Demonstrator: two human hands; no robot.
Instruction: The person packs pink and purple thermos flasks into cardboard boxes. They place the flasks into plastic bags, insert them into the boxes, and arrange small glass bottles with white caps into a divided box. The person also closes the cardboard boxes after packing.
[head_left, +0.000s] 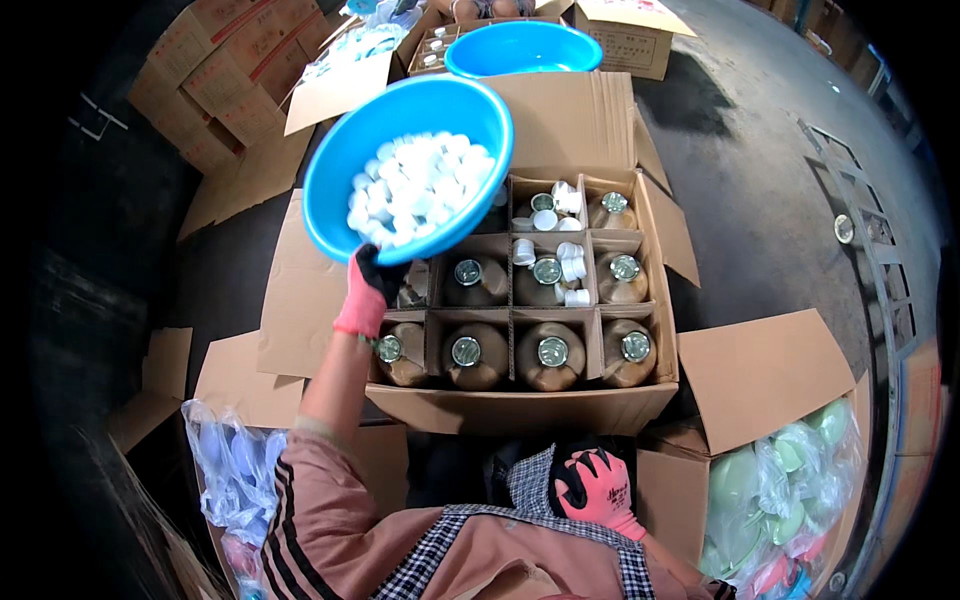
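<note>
My left hand [368, 290], in a pink and black glove, grips the near rim of a blue plastic basin [345, 165] and holds it tilted over an open cardboard box [520, 410]. The basin is full of small white caps [420, 185]. The box is divided into cells, each with a brown bottle [552, 358] with a silver foil top. A few white caps [570, 265] lie loose on the bottles in the middle and far cells. My right hand [597, 487], gloved the same, rests near my body below the box's front edge, fingers curled and holding nothing.
A second blue basin [520, 47] sits on boxes at the far side. Stacked cartons [230, 70] stand at the upper left. An open box with bagged green and pink lids [790, 490] is at the right, a clear plastic bag [230, 470] at the left.
</note>
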